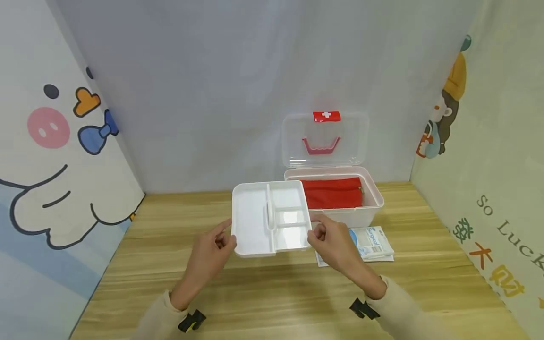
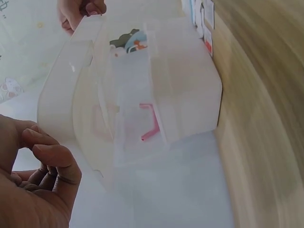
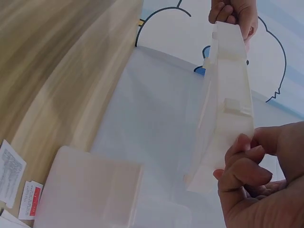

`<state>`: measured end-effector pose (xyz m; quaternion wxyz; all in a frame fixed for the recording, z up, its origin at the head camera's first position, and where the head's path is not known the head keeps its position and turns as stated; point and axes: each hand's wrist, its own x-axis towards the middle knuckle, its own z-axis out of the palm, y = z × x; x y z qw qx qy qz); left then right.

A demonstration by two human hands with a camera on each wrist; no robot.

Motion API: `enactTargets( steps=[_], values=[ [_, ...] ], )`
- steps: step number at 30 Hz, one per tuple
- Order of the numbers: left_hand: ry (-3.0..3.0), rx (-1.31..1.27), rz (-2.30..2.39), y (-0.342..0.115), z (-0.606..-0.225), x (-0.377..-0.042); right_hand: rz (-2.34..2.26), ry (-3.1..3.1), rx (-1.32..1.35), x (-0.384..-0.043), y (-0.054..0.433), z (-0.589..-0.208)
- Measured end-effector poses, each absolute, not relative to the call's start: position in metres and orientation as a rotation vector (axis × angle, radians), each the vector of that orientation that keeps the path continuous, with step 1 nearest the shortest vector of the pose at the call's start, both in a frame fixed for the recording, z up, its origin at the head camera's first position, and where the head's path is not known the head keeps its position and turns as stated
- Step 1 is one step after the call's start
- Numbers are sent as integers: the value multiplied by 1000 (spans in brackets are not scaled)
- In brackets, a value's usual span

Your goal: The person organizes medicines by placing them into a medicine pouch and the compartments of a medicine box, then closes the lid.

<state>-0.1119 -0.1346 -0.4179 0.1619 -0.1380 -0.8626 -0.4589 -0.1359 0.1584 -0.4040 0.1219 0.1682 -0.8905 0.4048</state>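
Observation:
A white divided tray [image 1: 252, 219] is held up above the table between both hands, its compartments facing the head camera with nothing in them. My left hand [image 1: 211, 248] pinches its left edge between thumb and fingers. On the opposite edge, my right hand [image 1: 335, 242] pinches it the same way. From the side, the left wrist view shows the tray [image 2: 61, 85] raised off the table. Behind it to the right stands a white first-aid box [image 1: 376, 200] with its clear lid [image 1: 293, 137] up. Inside the box lies a red zippered pouch [image 1: 335, 192].
White and blue packets [image 1: 374, 243], one printed "Surgical", lie in front of the box, partly behind my right forearm. The wooden table [image 1: 170, 212] meets a grey backdrop [image 1: 204, 94] at the rear. Printed cloth panels stand left and right.

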Motion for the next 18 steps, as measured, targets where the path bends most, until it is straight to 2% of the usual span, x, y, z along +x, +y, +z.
enactTargets(
  steps=[18],
  values=[
    [-2595, -261, -1347, -124, -461, -68, 1186, -2783, 457, -94, 167, -448]
  ],
)
